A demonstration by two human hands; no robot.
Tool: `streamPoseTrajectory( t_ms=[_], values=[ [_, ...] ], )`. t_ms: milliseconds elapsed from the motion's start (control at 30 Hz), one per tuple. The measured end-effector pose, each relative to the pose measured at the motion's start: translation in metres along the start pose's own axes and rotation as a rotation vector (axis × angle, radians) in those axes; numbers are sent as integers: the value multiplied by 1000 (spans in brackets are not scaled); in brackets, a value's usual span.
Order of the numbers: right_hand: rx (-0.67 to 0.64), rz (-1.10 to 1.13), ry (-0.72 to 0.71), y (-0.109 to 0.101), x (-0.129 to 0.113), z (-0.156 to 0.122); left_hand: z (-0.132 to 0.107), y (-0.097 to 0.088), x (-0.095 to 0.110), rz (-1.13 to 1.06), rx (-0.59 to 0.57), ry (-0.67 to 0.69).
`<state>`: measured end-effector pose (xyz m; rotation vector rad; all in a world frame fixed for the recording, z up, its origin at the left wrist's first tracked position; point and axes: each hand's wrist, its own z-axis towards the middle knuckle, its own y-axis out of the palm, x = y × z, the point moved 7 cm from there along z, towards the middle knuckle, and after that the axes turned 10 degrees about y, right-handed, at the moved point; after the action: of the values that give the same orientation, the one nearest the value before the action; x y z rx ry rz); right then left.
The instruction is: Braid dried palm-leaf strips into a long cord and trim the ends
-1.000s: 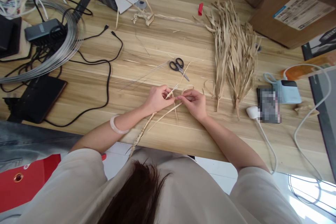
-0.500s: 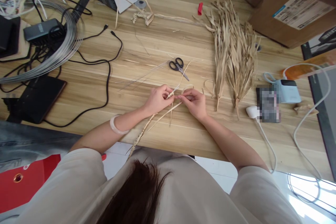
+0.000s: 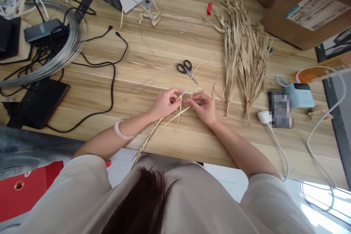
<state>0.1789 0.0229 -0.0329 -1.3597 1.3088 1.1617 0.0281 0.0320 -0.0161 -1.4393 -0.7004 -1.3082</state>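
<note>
A braided straw cord (image 3: 148, 135) runs from the table's front edge up under my left hand (image 3: 166, 104), whose thumb and fingers are closed on its upper end. Thin pale strands and what look like wires stick out past those fingers. My right hand (image 3: 203, 106) pinches a flat straw strip (image 3: 172, 120), close to the left fingertips. The strip trails down to the left, and a loop of straw shows above the right fingers. Just beyond the hands lie small scissors (image 3: 187, 69) with black handles. The exact crossing of strands between the fingertips is too small to tell.
Two bundles of dried straw leaves (image 3: 241, 55) lie to the right. A coil of metal wire (image 3: 74, 44) and black cables (image 3: 112, 87) are at left. Cardboard boxes (image 3: 309, 11), a blue power bank (image 3: 301, 95) and a white cable (image 3: 276, 146) are at right.
My left fingers have shifted slightly around the cord's end, and the short strands beneath them have moved a little. The right hand stays almost in the same place, still pinching.
</note>
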Motion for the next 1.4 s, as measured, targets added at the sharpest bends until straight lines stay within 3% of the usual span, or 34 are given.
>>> streamPoseTrajectory(
  t_ms=[267, 533, 800, 1167, 1400],
  values=[
    [-12, 10, 25, 2, -1, 0, 3, 1, -17, -166, 26, -83],
    [-33, 28, 16, 3, -2, 1, 4, 1, -14, -144, 13, -100],
    [114, 45, 38, -5, -4, 2, 3, 0, -8, -93, 15, -69],
    [162, -21, 4, -12, -2, 2, 3, 2, -5, -47, -6, -49],
    [122, -278, 22, -9, 3, 3, 0, 7, 1, 2, -61, -23]
  ],
)
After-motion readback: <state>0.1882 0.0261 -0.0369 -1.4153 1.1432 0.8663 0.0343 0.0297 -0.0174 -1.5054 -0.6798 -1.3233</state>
